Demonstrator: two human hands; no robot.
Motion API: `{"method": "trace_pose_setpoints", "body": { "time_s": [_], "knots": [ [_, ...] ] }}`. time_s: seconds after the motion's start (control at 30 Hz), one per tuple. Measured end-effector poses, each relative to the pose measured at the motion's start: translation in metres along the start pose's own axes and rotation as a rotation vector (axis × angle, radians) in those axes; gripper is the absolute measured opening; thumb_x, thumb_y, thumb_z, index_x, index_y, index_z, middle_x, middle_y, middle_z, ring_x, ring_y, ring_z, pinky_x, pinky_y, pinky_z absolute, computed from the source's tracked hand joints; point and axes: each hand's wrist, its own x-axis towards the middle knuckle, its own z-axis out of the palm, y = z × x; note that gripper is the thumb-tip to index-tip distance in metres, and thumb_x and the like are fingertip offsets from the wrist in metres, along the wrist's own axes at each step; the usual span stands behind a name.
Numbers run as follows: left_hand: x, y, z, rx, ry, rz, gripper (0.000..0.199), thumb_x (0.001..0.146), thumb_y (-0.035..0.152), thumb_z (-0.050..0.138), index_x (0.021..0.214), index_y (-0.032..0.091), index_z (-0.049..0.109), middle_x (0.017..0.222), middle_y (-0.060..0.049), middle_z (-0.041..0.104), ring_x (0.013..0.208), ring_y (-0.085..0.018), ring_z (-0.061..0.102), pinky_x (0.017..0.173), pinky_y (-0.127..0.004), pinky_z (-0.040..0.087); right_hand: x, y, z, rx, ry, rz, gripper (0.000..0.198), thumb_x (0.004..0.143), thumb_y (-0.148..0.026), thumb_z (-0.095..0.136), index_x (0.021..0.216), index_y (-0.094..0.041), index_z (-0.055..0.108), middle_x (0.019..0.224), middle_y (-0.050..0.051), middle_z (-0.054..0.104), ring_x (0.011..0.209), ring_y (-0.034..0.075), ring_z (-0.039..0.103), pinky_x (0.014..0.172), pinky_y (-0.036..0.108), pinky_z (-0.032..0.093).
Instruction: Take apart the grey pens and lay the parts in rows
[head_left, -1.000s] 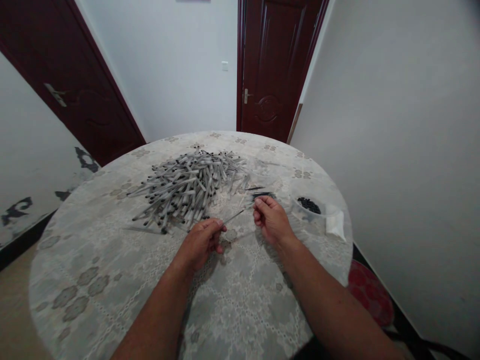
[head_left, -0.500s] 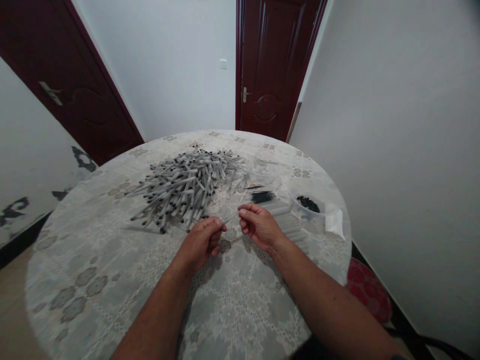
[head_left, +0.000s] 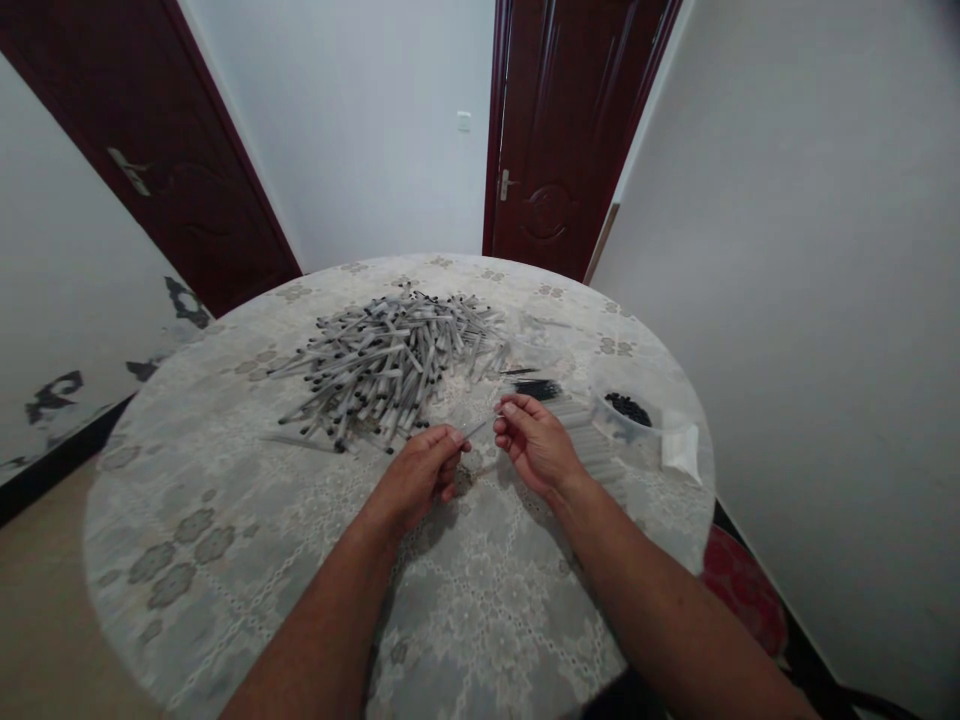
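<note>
Between my hands, above the tablecloth, a thin translucent pen barrel (head_left: 476, 430) slants up to the right. My left hand (head_left: 424, 472) pinches its lower left end between thumb and fingers. At the upper right end, my right hand (head_left: 534, 440) has its thumb and forefinger closed, and the tip is hidden in that grip. Beyond my left hand lies a big loose heap of grey pens (head_left: 382, 370) with black ends. Just past my right hand are a bundle of thin black refills (head_left: 536, 389) and a row of clear barrels (head_left: 592, 445), partly covered by the hand.
A clear round tub (head_left: 600, 405) at the right holds small black plugs (head_left: 628, 408). Beside it is a white tissue-like piece (head_left: 681, 455). A patterned cloth covers the round table (head_left: 480, 600). Walls and two dark red doors (head_left: 559, 130) stand behind.
My view has shifted, so the table and heap sit slightly further right. Both hands keep their pinch, with the barrel still between them; more of it shows now.
</note>
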Motion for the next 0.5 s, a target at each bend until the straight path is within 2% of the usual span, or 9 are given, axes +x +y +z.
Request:
{"method": "trace_pose_setpoints", "body": {
  "time_s": [0.1,0.23,0.4,0.5],
  "knots": [
    [0.0,0.0,-0.001,0.004,0.007,0.0,0.036,0.089,0.052,0.068,0.088,0.016,0.065,0.059,0.009,0.03,0.047,-0.007,0.026,0.04,-0.019,0.033,-0.001,0.005,0.002,0.003,0.008,-0.003,0.033,0.069,-0.03,0.089,0.092,-0.021,0.068,0.089,-0.001,0.07,0.065,0.009,0.063,0.053,0.019,0.051],
    [-0.001,0.002,-0.001,0.01,0.019,-0.013,0.033,0.088,0.05,0.068,0.087,0.017,0.063,0.06,0.008,0.032,0.047,-0.007,0.028,0.04,-0.019,0.033,0.007,-0.007,-0.008,0.07,0.161,-0.164,0.033,0.068,-0.027,0.089,0.092,-0.02,0.067,0.081,-0.004,0.068,0.062,0.007,0.061,0.052,0.017,0.049],
    [0.0,0.003,0.0,0.036,0.056,0.027,0.027,0.089,0.046,0.066,0.089,0.021,0.055,0.068,0.004,0.051,0.049,-0.008,0.039,0.044,-0.02,0.043,0.018,-0.039,-0.034,0.086,0.327,-0.448,0.031,0.074,-0.029,0.082,0.097,-0.024,0.061,0.085,-0.007,0.068,0.06,0.007,0.061,0.051,0.017,0.048],
    [0.003,0.002,0.0,0.051,0.137,0.134,0.023,0.09,0.042,0.062,0.089,0.023,0.049,0.079,0.002,0.061,0.051,-0.008,0.042,0.048,-0.023,0.048,0.018,-0.048,-0.041,-0.059,0.324,-0.59,0.029,0.079,-0.035,0.078,0.099,-0.025,0.059,0.088,-0.005,0.069,0.056,0.008,0.059,0.048,0.019,0.046]
  ]
}}
